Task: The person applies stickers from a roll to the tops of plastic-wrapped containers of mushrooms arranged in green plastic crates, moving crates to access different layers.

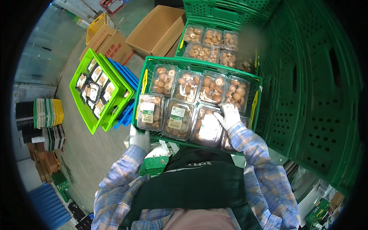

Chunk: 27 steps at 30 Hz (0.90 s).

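A green plastic crate before me holds two rows of clear plastic clamshell packs of brown mushrooms. My right hand, in a white glove, rests over the right side of the front row. Its thumb is spread from the fingers, touching a glare-covered pack; a front-right pack lies partly under the hand and sleeve. Two labelled packs, the corner pack and the one beside it, fill the front left. My left hand, gloved in white and motion-blurred, is by the crate's front-left corner; its fingers are unclear.
Behind stands another green crate of mushroom packs. Tall green crate walls rise at right. At left are lime-green crates with labelled packs, blue crates and an open cardboard box. A small green basket sits below.
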{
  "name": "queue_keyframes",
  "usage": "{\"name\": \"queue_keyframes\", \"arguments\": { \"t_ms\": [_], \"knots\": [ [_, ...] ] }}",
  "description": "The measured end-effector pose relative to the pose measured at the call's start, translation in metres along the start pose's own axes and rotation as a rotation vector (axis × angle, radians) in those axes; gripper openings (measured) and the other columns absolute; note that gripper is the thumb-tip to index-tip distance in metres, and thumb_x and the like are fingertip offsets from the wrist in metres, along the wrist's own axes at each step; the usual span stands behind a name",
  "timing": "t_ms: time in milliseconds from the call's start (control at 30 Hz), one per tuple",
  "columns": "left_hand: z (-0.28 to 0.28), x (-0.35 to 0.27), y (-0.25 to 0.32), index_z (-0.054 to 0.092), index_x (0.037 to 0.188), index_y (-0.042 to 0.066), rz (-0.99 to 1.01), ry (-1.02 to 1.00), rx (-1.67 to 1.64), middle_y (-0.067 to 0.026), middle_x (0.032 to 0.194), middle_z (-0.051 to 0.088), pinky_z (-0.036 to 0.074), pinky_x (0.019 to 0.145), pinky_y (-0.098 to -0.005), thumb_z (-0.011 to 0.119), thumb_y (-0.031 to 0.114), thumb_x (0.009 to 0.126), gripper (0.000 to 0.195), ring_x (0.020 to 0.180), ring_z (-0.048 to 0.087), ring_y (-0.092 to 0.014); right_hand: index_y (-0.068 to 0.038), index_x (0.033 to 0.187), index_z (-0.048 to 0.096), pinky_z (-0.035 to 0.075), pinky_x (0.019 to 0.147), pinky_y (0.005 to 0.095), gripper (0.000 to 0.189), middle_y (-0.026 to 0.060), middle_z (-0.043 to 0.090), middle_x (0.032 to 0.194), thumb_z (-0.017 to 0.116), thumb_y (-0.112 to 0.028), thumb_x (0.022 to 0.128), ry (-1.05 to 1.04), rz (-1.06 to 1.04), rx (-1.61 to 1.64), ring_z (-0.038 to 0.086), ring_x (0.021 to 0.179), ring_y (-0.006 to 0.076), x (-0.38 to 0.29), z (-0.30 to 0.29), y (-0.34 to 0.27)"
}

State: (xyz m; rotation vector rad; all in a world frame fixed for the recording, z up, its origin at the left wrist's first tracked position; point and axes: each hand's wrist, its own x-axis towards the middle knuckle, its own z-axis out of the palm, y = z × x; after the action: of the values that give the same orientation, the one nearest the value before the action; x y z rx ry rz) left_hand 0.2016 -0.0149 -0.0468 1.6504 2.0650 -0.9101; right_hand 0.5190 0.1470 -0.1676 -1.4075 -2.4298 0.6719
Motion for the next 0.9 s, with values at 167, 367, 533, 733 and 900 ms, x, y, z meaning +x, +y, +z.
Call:
{"name": "queue_keyframes", "arguments": {
  "t_ms": [167,367,533,733,900],
  "knots": [
    [0.101,-0.043,-0.074,0.070,0.087,0.010,0.278,-0.466,-0.437,-0.0092,0.085,0.068,0.050,0.073,-0.0354,0.075,0.030,0.067,0.029,0.077,0.064,-0.024,-0.002,0.107,0.056,0.043,0.085,0.0414,0.044,0.0169,0.059,0.102,0.068,-0.030,0.075,-0.059,-0.071,0.187,0.055,0.094,0.0337,0.007,-0.019,-0.086],
    [0.031,-0.068,-0.058,0.057,0.086,0.004,0.102,0.356,-1.622,0.0018,0.079,0.057,0.042,0.065,-0.0214,0.056,0.014,0.090,0.011,0.071,0.050,-0.006,-0.002,0.112,0.056,0.050,0.074,0.0310,0.048,0.0133,0.064,0.095,0.072,-0.030,0.076,-0.530,-0.266,0.899,0.063,0.084,0.0203,-0.010,-0.032,-0.211],
    [-0.005,-0.083,-0.004,0.044,0.123,0.001,0.095,0.509,-2.091,-0.0066,0.098,0.061,0.047,0.080,-0.0240,0.054,0.013,0.091,0.036,0.090,0.058,-0.012,-0.002,0.097,0.064,0.048,0.064,0.0239,0.021,0.0051,0.063,0.076,0.067,-0.013,0.079,-0.396,-0.195,1.078,0.060,0.067,0.0108,-0.007,-0.034,-0.233],
    [-0.007,-0.092,0.005,0.053,0.111,-0.004,0.120,0.552,-2.096,-0.0079,0.091,0.064,0.049,0.072,-0.0219,0.059,0.003,0.086,0.027,0.079,0.060,-0.010,0.000,0.101,0.061,0.045,0.085,0.0290,0.032,0.0102,0.059,0.105,0.071,-0.016,0.075,-0.390,-0.355,1.132,0.058,0.096,0.0183,-0.002,-0.042,-0.227],
    [-0.012,-0.096,0.008,0.057,0.081,-0.002,-0.086,0.542,-1.930,-0.0042,0.073,0.063,0.046,0.056,-0.0194,0.063,0.005,0.084,0.010,0.064,0.057,-0.006,0.001,0.109,0.057,0.047,0.083,0.0293,0.043,0.0132,0.062,0.102,0.072,-0.018,0.073,-0.570,-0.369,1.225,0.060,0.095,0.0177,-0.005,-0.054,-0.232]
  ]
}}
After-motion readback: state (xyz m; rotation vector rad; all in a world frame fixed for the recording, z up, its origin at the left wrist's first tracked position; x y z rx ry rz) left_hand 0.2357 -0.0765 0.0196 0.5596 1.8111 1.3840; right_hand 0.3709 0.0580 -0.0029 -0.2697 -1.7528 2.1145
